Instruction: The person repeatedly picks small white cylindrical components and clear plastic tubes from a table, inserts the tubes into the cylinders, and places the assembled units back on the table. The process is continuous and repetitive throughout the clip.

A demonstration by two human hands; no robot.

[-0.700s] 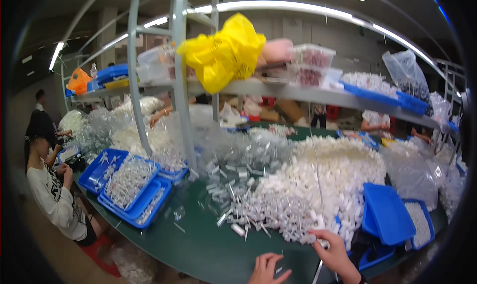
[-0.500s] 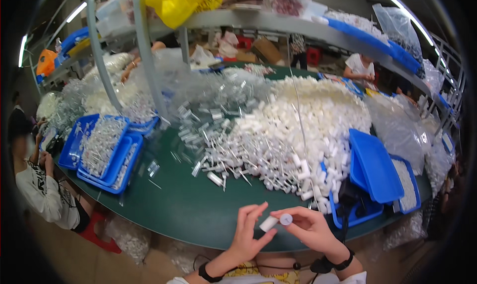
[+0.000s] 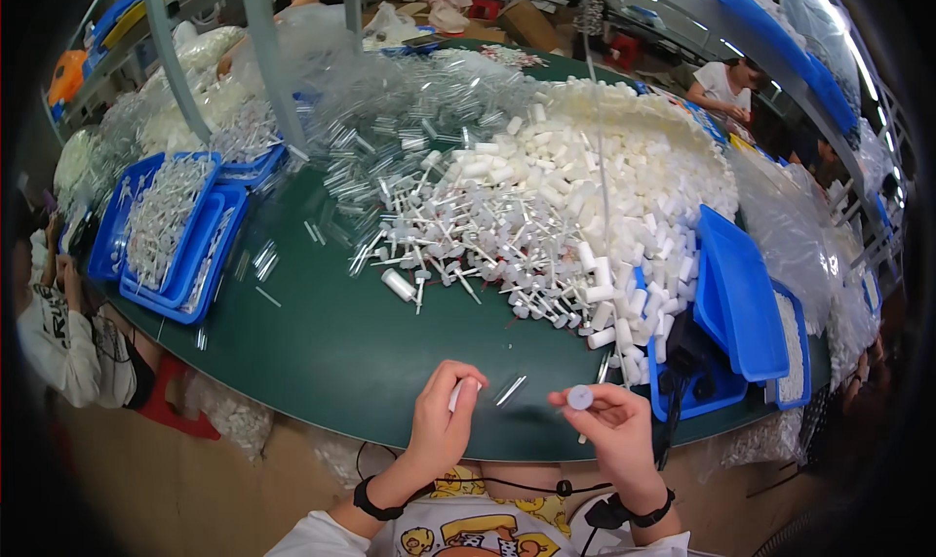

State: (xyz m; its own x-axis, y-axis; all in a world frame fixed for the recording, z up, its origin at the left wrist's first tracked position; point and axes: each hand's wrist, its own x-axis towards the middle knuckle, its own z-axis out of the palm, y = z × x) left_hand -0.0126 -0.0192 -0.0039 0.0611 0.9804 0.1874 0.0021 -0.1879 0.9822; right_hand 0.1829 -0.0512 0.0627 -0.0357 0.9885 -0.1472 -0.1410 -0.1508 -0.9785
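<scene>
Since 0.5 s ago, both hands separate at lower centre: left hand point(image 3: 444, 422) grip closed on 1 clear tube point(image 3: 455, 394), right hand point(image 3: 609, 430) pinching 1 white cap point(image 3: 579, 397) above the counter point(image 3: 322, 352).

The left hand point(image 3: 441, 422) covers most of the small white piece point(image 3: 455, 394) it pinches, so its shape cannot be told. The right hand point(image 3: 611, 432) hides the stem below the white cap point(image 3: 580, 397). At 3 o'clock, the blue lid point(image 3: 738, 298) conceals most of the blue bin point(image 3: 700, 399) beneath. At 9 o'clock, a seated person point(image 3: 60, 333) is cut by the dark rim. At 12 o'clock, the clear tubes point(image 3: 390, 133) blur together.
</scene>
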